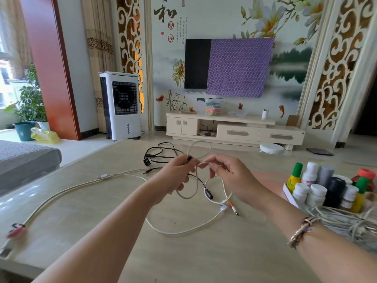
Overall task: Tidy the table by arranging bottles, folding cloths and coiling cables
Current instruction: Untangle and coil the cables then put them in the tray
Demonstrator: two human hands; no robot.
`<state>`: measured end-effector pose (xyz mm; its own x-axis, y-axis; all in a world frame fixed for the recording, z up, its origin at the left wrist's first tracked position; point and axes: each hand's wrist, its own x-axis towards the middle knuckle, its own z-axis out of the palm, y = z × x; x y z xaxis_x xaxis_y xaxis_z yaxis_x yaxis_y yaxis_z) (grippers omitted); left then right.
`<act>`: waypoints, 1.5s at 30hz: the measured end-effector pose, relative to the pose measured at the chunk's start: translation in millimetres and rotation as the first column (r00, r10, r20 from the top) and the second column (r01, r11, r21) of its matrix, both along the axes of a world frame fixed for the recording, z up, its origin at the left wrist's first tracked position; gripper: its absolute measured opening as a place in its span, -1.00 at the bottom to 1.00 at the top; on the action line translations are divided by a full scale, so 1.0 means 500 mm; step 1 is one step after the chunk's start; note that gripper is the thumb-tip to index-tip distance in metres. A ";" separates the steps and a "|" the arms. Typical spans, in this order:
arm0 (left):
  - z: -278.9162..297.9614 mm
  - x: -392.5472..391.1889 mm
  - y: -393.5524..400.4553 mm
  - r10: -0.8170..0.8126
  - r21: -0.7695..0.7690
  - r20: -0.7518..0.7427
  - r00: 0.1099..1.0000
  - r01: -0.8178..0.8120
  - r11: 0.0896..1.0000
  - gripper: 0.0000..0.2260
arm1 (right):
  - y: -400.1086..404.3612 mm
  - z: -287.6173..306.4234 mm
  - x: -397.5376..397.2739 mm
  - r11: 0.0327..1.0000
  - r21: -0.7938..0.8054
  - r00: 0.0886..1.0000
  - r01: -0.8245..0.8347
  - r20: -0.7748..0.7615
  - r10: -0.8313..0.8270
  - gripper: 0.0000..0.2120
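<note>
While looped above the table (122,252), pale cable (201,144) pinched between both hands (201,172).

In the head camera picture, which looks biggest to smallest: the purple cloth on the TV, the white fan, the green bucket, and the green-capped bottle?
1. Purple cloth
2. White fan
3. and 4. Green bucket and green-capped bottle look about alike. The bottle is much nearer the camera, so I won't rank them.

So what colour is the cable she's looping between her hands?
Pale cream-white braided cable, pinched by left hand and right hand; head view.
</note>
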<state>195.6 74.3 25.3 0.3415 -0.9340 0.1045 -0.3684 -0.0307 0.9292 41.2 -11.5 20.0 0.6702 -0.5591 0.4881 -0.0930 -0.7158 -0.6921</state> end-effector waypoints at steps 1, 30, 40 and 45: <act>0.003 -0.006 0.003 -0.022 0.042 0.014 1.000 0.022 0.999 -0.84 | 0.000 0.006 -0.001 1.000 0.008 1.000 -0.018 0.016 0.018 -0.77; -0.035 -0.060 -0.033 0.009 -0.173 0.162 0.987 0.019 0.985 -0.74 | -0.005 0.047 -0.012 0.894 0.447 0.970 -0.026 0.226 -0.085 -0.87; -0.020 -0.050 -0.021 0.083 -0.179 0.280 0.956 -0.033 0.983 -0.76 | 0.005 0.044 -0.021 0.867 0.493 0.982 -0.073 0.186 -0.023 -0.90; -0.011 -0.036 -0.010 0.131 -0.195 0.200 0.971 -0.092 0.976 -0.71 | 0.009 0.008 -0.017 0.931 0.363 0.999 0.031 0.023 -0.042 -0.68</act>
<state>177.8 69.1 19.9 0.3941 -0.8494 0.3510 -0.5604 0.0807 0.8243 32.9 -7.2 23.9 0.6343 -0.7253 0.2676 -0.0891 -0.4124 -0.9066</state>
